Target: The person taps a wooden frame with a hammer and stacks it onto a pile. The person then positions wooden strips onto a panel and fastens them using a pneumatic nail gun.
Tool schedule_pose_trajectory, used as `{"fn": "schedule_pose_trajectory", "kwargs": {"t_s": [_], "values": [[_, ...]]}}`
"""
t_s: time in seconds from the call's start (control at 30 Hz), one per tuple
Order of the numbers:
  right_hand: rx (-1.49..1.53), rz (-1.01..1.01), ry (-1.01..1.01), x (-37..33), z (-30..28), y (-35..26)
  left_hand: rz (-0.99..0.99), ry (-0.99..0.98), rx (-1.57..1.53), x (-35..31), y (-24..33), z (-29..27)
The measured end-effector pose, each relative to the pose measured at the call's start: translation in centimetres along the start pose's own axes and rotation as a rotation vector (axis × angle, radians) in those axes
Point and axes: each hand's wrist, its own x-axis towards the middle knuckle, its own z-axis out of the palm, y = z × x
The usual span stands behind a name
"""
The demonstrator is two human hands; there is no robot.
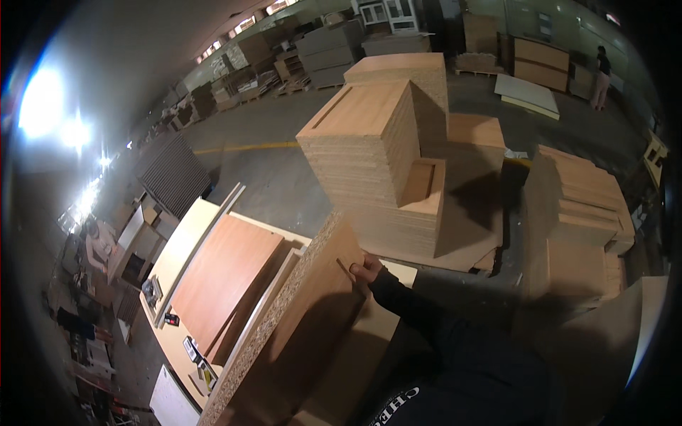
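A wood-faced chipboard panel (312, 319) stands tilted on edge in front of me, its rough speckled edge (273, 316) turned toward the left. My right hand (367, 268), at the end of a dark sleeve, is closed at the panel's right-hand border, beside a short narrow slot in its face. Some of those fingers are hidden. My left hand is out of view. Left of the upright panel, a reddish-brown board (227, 259) lies on a cream worktable (172, 255). Long pale strips lie alongside that board.
Small tools (150, 291) and a black device (171, 319) sit on the table's left side. Tall stacks of cut panels (362, 163) rise ahead, with another stack (575, 220) at right. One person (101, 245) is at far left, another (602, 78) at far right.
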Motion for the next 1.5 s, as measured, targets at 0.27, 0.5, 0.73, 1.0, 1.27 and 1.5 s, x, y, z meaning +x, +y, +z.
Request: {"fn": "schedule_pose_trajectory", "kwargs": {"t_s": [0.27,0.5,0.73,1.0,1.27,1.5], "values": [[-0.018,0.144,-0.114,-1.5,-3.3,2.3,-0.047,-0.062,-0.200,0.0,0.8,5.5],[-0.024,0.119,-0.012,-1.8,-4.6,2.5,-0.086,-0.174,-0.326,-2.0,2.5,13.1],[0.214,-0.081,0.148,12.4,-9.1,-5.2,-0.116,-0.331,-0.436,-8.4,4.5,26.1],[1.016,-0.362,0.303,32.6,-17.6,-12.2,-0.086,-0.630,-0.550,-17.0,12.0,45.6],[1.231,-0.405,-0.116,36.7,-22.0,-14.9,-0.164,-0.715,-0.647,-21.0,13.2,53.4],[1.251,-0.485,-0.361,35.3,-28.7,-16.7,-0.361,-0.945,-0.727,-26.7,11.6,60.4]]}}
